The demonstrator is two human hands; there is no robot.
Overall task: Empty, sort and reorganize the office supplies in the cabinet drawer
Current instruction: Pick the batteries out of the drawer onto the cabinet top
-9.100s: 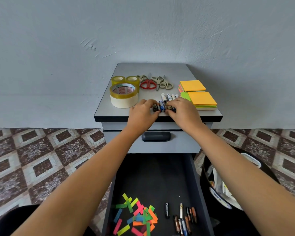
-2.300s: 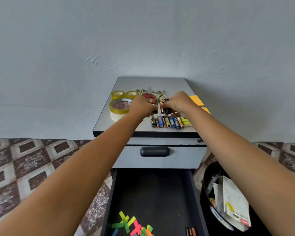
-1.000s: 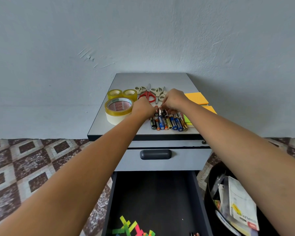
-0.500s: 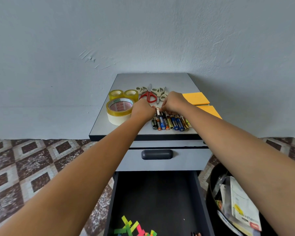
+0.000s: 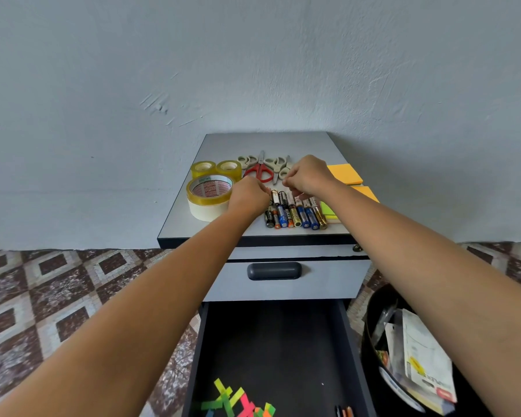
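Two battery rows (image 5: 295, 212) touched by left hand (image 5: 248, 196), right hand (image 5: 308, 176) (labels blurred).

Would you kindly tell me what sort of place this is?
Probably a home or small-office corner: a drawer cabinet stands against a plain wall on patterned floor tiles, with a paper-filled bin beside it.

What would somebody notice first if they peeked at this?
Probably the left hand and right hand meeting over the neat rows of batteries at the front of the cabinet top. Next, the big tape roll to their left, and the bright paper strips lying in the open drawer below.
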